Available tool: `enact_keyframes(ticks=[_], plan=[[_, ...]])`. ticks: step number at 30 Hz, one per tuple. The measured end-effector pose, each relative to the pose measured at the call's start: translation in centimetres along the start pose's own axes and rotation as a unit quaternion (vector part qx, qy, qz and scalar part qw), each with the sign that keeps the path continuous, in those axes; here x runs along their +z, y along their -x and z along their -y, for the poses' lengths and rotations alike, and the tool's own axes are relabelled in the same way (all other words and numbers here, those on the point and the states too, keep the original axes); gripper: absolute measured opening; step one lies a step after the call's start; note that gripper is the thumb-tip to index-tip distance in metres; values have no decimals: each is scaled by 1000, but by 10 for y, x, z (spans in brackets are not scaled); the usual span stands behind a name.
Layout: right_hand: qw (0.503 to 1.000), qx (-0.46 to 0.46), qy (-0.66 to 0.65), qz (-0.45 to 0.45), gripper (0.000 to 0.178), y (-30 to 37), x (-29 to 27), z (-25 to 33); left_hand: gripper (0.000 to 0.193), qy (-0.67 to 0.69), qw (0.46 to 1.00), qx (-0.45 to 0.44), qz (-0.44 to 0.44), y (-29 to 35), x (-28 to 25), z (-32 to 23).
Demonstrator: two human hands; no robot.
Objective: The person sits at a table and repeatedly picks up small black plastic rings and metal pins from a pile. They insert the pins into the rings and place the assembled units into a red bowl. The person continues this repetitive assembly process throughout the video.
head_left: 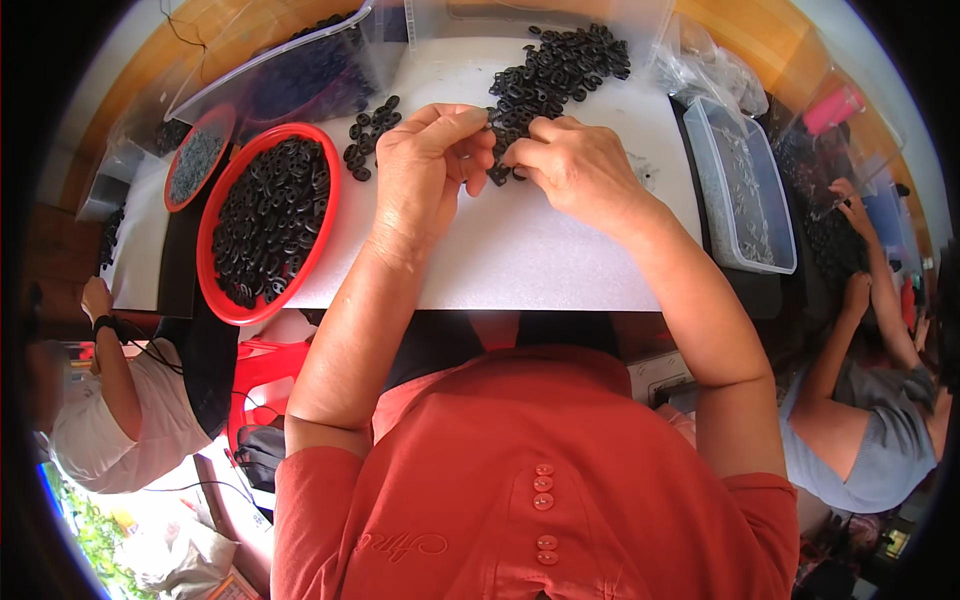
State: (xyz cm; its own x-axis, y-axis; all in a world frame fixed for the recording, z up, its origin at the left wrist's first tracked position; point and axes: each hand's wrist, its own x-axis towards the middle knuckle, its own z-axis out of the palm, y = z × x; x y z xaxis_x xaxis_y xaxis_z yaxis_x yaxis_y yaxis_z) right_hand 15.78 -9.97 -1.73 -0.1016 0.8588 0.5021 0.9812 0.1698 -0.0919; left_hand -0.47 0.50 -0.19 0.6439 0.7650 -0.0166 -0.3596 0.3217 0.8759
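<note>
Both hands meet over the white work surface (540,250), at the near end of a loose pile of small black oval pieces with holes (560,75). My left hand (432,155) is closed, its thumb pressed against the index finger; what lies in the pinch is too small to tell. Close by on the right, my right hand (580,165) has its thumb and fingers drawn together at some black pieces, and the fingertips hide whatever they grip. Another small group of black pieces (368,132) lies just left of my left hand.
A red basin (203,262) full of black pieces stands at the left, beside a smaller red bowl (226,118) of grey bits. Clear tubs (775,269) stand at the right and back. Co-workers sit on both sides; one wears a white shirt (125,425), another grey (870,440).
</note>
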Motion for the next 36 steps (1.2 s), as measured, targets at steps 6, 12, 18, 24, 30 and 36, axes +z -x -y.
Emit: enact_keyframes(ticks=[6, 12, 18, 24, 30, 36], plan=[[999, -5, 0, 33, 12, 1, -9, 0, 12, -10, 1000, -12, -3, 2, 2, -2], [999, -36, 11, 30, 19, 3, -12, 3, 12, 2, 1000, -24, 8, 1, 2, -2], [999, -35, -17, 25, 15, 4, -9, 7, 12, 22, 999, -28, 30, 1, 2, 1], [905, 170, -390, -22, 10, -3, -18, -2, 12, 12, 999, -30, 38, -1, 0, 6], [778, 294, -550, -72, 9, -11, -34, -3, 13, -22, 998, -44, 25, 4, 11, 5], [768, 280, -569, -89, 11, -12, -34, -1, 15, -33, 999, -37, 11, 6, 16, 6]])
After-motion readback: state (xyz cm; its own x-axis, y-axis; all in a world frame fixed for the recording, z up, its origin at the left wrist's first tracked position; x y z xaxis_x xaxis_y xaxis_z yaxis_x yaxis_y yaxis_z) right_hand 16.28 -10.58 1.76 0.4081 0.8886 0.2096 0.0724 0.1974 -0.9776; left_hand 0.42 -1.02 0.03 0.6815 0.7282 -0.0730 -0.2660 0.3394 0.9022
